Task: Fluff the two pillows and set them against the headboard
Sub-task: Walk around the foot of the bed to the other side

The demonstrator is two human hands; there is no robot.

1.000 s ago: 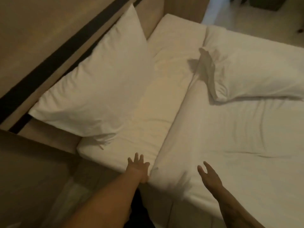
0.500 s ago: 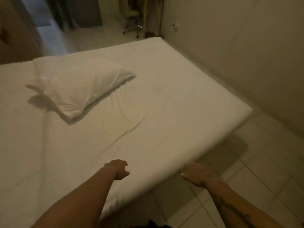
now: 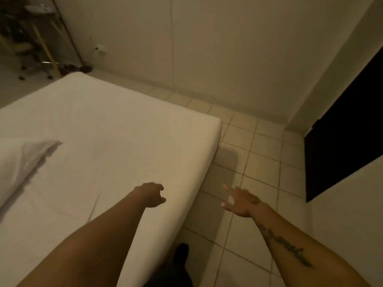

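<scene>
A white pillow (image 3: 18, 168) lies flat on the white bed (image 3: 116, 129) at the far left edge of the view, only partly visible. The second pillow and the headboard are out of view. My left hand (image 3: 151, 194) hovers over the bed near its right edge with fingers curled and nothing in it. My right hand (image 3: 238, 200) is out over the tiled floor beside the bed, fingers spread, holding nothing. Both hands are well away from the pillow.
A tiled floor (image 3: 255, 154) runs along the bed's right side to a pale wall (image 3: 207, 48). A dark panel (image 3: 346, 129) stands at the right. Furniture legs and clutter (image 3: 31, 38) sit at the back left, beyond the bed's far corner.
The view has swung right, away from the headboard and the pillow propped against it. The flat pillow has slid to the left edge. My right hand has opened its fingers over the floor.
</scene>
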